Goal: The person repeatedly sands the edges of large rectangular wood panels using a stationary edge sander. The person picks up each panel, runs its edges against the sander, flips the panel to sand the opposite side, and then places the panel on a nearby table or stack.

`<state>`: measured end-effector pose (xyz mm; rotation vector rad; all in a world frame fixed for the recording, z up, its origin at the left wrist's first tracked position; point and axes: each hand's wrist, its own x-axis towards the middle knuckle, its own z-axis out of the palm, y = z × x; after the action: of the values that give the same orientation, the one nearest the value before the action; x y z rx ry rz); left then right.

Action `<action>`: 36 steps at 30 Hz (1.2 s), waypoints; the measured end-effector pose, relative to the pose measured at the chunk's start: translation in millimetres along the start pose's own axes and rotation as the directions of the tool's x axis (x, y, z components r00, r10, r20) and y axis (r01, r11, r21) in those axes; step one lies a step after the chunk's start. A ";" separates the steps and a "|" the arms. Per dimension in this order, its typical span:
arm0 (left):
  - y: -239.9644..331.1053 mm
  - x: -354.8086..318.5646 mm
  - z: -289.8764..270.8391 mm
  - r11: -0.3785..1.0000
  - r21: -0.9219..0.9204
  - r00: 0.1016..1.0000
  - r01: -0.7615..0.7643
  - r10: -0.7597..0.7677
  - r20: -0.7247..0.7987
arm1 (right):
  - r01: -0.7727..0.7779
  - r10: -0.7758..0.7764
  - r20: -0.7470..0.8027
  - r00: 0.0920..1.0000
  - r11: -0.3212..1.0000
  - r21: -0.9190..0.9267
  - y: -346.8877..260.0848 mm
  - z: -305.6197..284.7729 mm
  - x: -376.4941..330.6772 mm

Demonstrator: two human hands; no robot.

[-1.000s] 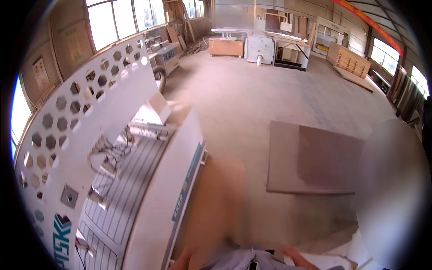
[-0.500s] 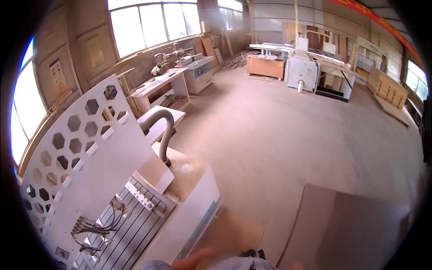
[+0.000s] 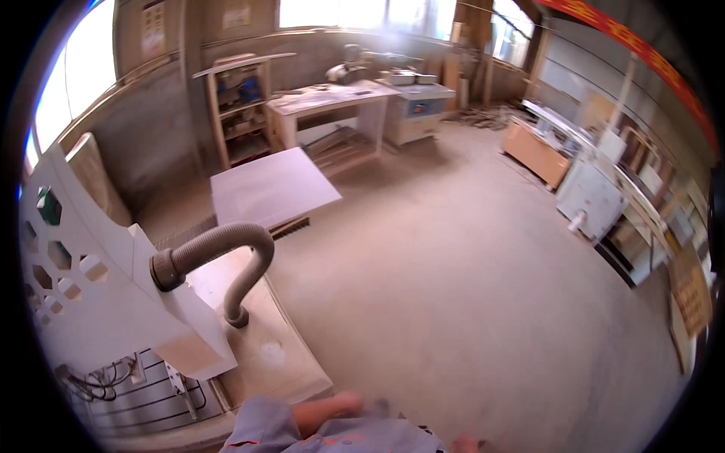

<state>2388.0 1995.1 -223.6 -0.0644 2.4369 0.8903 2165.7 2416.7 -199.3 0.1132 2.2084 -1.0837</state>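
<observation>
My left hand (image 3: 346, 405) is at the lower middle, in front of my grey shirt (image 3: 362, 436), beside the corner of a white machine's wooden top (image 3: 291, 366). Motion smears its fingers, and I cannot make out anything in it. Only a blurred bit of my right hand (image 3: 468, 444) shows at the lower edge, over the floor. To the left stands the machine's white cover (image 3: 113, 279) with six-sided holes. A grey ribbed hose (image 3: 257, 257) curves from it down to the wooden top. Below the cover lies a slotted bed (image 3: 143, 396) with black cables.
A pale board (image 3: 276, 189) lies flat beyond the hose. Behind it are a wooden shelf (image 3: 242, 106), a workbench (image 3: 332, 97) and a machine with a blue panel (image 3: 419, 109). A large saw machine (image 3: 593, 200) stands at the right, with wooden boards (image 3: 687, 294) near it.
My view has swung left and moved forward along the machine. The hose and pale board look nearer, and the brown panel at the lower right has left the picture.
</observation>
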 end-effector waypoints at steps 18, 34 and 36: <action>-144.7 90.8 -321.3 0.302 -0.907 0.037 0.295 -0.952 -0.305 | 0.375 -0.245 0.345 0.906 0.842 -0.388 -590.7 126.6 547.4; -367.6 152.6 -480.0 0.007 -0.334 -0.159 -0.943 -0.889 0.430 | 0.902 -0.163 0.954 0.251 0.397 -0.170 -1086.1 687.1 542.1; -389.1 148.4 -505.9 0.074 -0.284 -0.208 -0.956 -0.854 0.477 | 0.955 -0.256 0.961 0.104 0.294 -0.025 -1121.7 755.0 555.2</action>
<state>2108.8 1402.6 -203.9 1.5132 0.2309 -1.0183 1741.5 1021.1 -104.7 -1.7081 1.3893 -0.3371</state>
